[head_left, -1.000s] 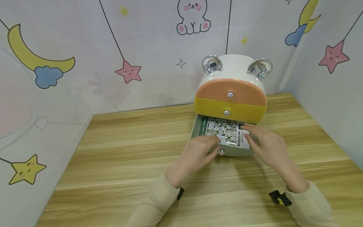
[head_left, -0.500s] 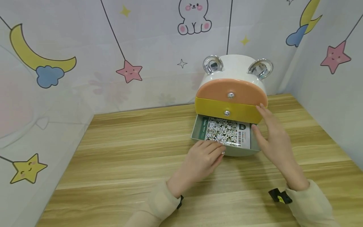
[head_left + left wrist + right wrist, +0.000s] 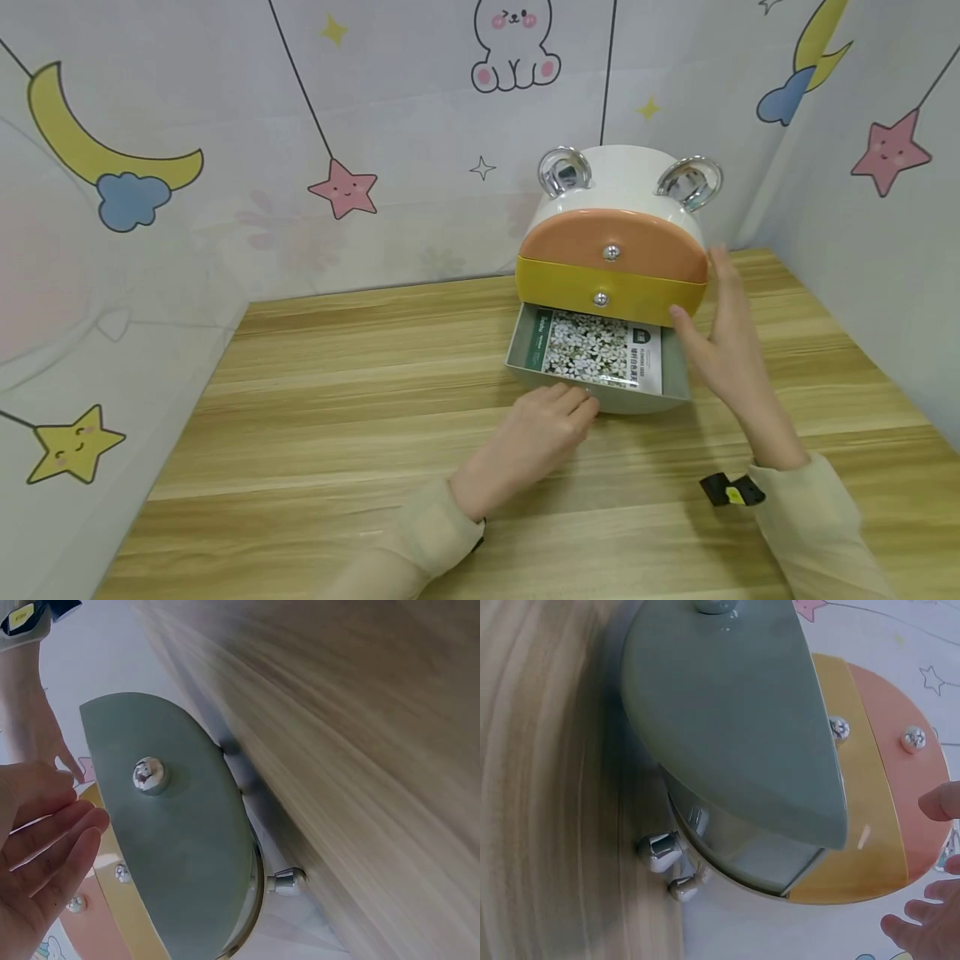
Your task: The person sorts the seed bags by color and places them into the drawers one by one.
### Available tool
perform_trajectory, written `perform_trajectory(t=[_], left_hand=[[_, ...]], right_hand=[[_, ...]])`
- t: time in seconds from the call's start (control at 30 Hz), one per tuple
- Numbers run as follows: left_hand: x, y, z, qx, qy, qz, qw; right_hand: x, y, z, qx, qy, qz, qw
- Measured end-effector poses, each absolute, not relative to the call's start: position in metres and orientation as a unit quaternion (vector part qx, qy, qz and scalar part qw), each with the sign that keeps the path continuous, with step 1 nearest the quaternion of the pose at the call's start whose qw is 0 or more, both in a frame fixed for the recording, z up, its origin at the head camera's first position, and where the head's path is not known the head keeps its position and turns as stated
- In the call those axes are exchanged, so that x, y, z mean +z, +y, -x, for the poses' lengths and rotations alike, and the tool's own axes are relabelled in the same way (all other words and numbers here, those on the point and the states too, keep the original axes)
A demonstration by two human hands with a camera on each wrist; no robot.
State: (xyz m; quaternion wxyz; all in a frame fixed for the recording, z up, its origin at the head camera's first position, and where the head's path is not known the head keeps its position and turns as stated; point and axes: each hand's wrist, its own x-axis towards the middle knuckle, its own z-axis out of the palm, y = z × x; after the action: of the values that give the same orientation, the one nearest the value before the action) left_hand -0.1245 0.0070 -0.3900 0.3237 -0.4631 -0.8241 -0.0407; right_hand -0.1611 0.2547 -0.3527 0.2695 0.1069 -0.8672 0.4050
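Observation:
A small bear-eared cabinet (image 3: 628, 179) stands at the table's back. Its bottom grey-green drawer (image 3: 637, 402) is pulled out, holding a flat packet (image 3: 588, 348) printed with white flowers. My left hand (image 3: 528, 442) is at the front of this drawer, hiding its knob in the head view. The left wrist view shows the silver knob (image 3: 150, 775) free and the left fingers (image 3: 56, 847) loosely extended beside the drawer's upper edge. My right hand (image 3: 731, 358) is spread at the cabinet's right side, thumb by the end of the yellow drawer (image 3: 645, 297). Nothing is in its fingers.
The orange top drawer (image 3: 570, 233) and the yellow one are closed, each with a silver knob. Short silver feet (image 3: 660, 851) hold the cabinet above the wooden table (image 3: 337, 400). A printed cloth wall (image 3: 420, 108) rises behind it.
My right hand has left the packet and moved up to the cabinet's right side. My left hand has shifted from the packet's edge down to the drawer front. The packet lies flat in the drawer.

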Motion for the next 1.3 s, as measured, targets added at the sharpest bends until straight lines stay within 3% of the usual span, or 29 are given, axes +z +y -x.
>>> perform_trajectory(t=[0.63,0.93,1.3], left_hand=[[-0.405,0.019,0.132,0.029,-0.843,0.448,0.296],[-0.403,0.024,0.134,0.046,-0.852,0.448,0.267],[-0.403,0.028,0.138,0.039,-0.850,0.449,0.274]], right_hand=[[-0.356,0.258,0.197,0.565,-0.802,-0.048,0.187],[-0.355,0.252,0.202,0.575,-0.790,-0.008,0.212],[-0.351,0.251,0.201,0.575,-0.792,0.016,0.206]])
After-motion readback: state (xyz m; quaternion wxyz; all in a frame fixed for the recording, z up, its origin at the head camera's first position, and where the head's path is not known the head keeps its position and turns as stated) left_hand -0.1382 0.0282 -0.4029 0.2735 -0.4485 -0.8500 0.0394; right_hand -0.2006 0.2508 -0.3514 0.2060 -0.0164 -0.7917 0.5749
